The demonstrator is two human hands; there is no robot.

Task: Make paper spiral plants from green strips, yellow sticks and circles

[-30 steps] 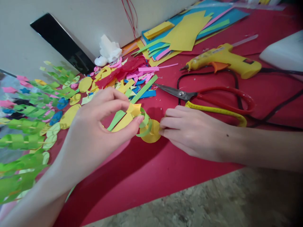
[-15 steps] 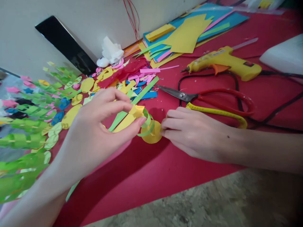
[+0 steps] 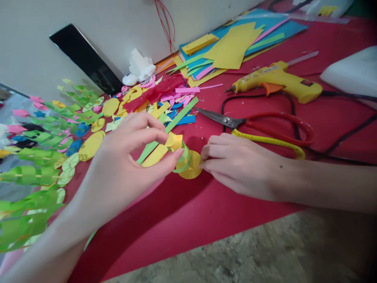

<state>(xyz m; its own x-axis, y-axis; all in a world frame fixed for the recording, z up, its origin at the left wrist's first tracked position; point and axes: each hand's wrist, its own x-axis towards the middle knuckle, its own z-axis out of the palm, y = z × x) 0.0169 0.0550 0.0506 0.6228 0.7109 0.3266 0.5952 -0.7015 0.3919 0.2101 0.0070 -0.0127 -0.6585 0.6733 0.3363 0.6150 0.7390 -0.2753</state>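
A small yellow paper star [image 3: 174, 142] sits between the thumb and index finger of my left hand [image 3: 132, 157]. Just below it a curled green paper strip [image 3: 185, 157] winds down over a round yellow paper disc [image 3: 194, 168]. The disc's right edge meets the closed fingertips of my right hand [image 3: 238, 165], which pinch it. Those fingertips are partly hidden behind the hand. Under my left hand lie a flat green strip [image 3: 149, 150] and a yellow strip [image 3: 156, 155]. Scissors [image 3: 229, 121] with red and yellow handles rest beyond my right hand.
A yellow glue gun [image 3: 277, 80] with a black cord lies at the right on the red table [image 3: 165, 232]. Paper scraps [image 3: 159, 92] are heaped behind my left hand. Coloured sheets [image 3: 232, 47] lie by the wall. Several green spiral paper trees [image 3: 32, 177] stand at the left.
The yellow star has shifted slightly right and down with my left fingers, and the green curl below it looks more compressed. My right hand stays at the disc's edge.
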